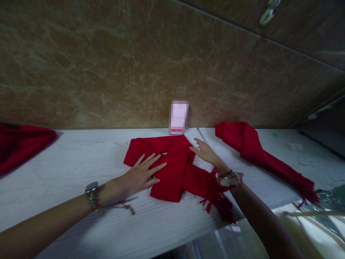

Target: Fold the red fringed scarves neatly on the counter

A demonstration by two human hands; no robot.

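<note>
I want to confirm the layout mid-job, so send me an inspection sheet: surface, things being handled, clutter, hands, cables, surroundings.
Surface: white wood-grain tabletop, with a seam.
Things: red scarf, crossed over itself, fringe toward the lower right.
Clutter: second scarf at right; red cloth at left; pale upright object, details pixelated.
Hands: left hand spread on the scarf; right hand at its upper right, contact unclear.
Cables: nothing seen.
Surroundings: brown marbled wall behind.

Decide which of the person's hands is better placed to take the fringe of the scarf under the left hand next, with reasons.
Probably the right hand: it is nearer the fringe and appears to grip nothing. The left hand is farther off, lying spread on the folded red scarf.
</note>
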